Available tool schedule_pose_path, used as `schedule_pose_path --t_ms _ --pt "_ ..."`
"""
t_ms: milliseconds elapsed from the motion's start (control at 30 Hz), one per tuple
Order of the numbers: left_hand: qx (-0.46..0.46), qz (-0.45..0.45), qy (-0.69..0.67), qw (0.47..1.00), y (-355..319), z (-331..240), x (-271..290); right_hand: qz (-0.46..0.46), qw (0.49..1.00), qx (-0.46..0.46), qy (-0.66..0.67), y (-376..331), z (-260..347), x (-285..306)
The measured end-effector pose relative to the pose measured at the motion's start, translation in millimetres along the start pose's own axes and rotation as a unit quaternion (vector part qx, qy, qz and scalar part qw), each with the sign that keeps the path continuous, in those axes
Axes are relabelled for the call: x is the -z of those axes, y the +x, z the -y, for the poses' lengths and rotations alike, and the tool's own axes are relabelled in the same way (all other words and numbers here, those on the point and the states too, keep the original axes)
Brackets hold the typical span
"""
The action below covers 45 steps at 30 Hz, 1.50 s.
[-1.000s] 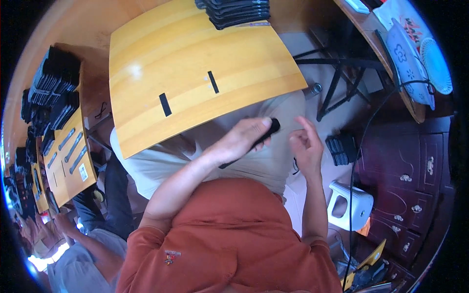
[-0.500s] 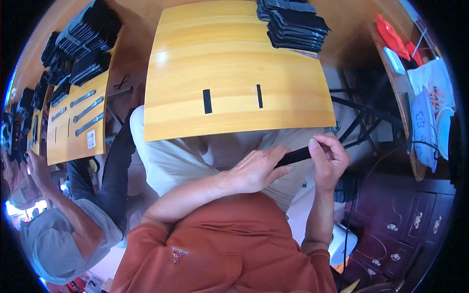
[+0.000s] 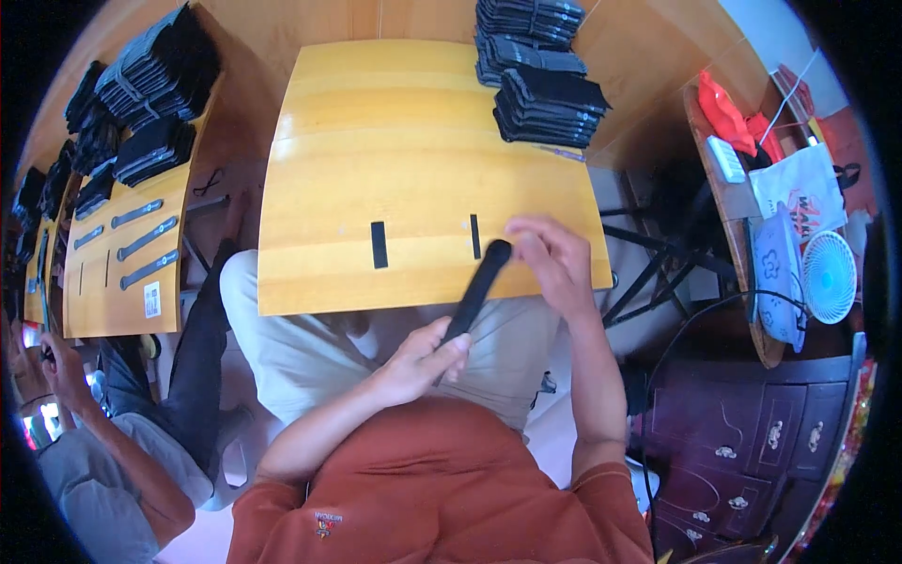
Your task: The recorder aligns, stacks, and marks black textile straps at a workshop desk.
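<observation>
A black fabric strap (image 3: 477,289) slants upward over my lap, in front of the table's near edge. My left hand (image 3: 421,361) grips its lower end, with the thumb along the band. At the upper, rounded end, my right hand (image 3: 556,265) has its thumb and fingertips pinched at the strap's edge. On the wooden table (image 3: 329,188) just beyond lie two short black strips, a wider one (image 3: 379,245) on the left and a narrow one (image 3: 475,237) near my right fingertips.
Stacks of black folded fabric pieces (image 3: 550,103) stand at the table's far right. To the left, another person (image 3: 122,470) sits at a table with straps (image 3: 148,240) and black stacks. At right, a shelf holds a blue basket (image 3: 829,277); dark drawers (image 3: 742,451) stand below.
Both hands have moved left, and the strap has swung from nearly level to steeply slanted. My right hand has risen over the table's near edge. The view has shifted.
</observation>
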<state>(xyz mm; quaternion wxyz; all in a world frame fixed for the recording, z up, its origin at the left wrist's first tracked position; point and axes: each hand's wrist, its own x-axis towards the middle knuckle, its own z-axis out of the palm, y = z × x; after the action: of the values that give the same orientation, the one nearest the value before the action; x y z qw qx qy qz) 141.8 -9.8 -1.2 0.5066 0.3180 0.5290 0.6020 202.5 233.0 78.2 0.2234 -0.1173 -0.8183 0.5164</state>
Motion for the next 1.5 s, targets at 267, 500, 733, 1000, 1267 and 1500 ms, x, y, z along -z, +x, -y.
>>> schedule_pose_path --t_ms 267,500,733,1000,1267,1500 --pt "-0.025 0.015 -0.220 0.975 2 -7 14 -0.067 0.865 0.017 -0.497 106 -140 73" --pt "0.003 0.010 -0.235 0.972 5 -8 32 -0.024 0.838 -0.036 -0.544 127 -136 68" --pt "-0.001 -0.047 -0.293 0.955 18 -7 37 0.018 0.819 -0.018 -0.574 114 -137 60" --pt "-0.037 -0.095 -0.164 0.981 29 -15 51 -0.144 0.936 0.054 -0.316 108 -119 37" --pt "-0.036 -0.115 -0.104 0.987 38 -11 50 -0.214 0.869 0.150 -0.420 184 -96 52" --pt "-0.033 -0.117 -0.109 0.987 35 -8 50 -0.209 0.852 0.124 -0.463 203 -95 56"
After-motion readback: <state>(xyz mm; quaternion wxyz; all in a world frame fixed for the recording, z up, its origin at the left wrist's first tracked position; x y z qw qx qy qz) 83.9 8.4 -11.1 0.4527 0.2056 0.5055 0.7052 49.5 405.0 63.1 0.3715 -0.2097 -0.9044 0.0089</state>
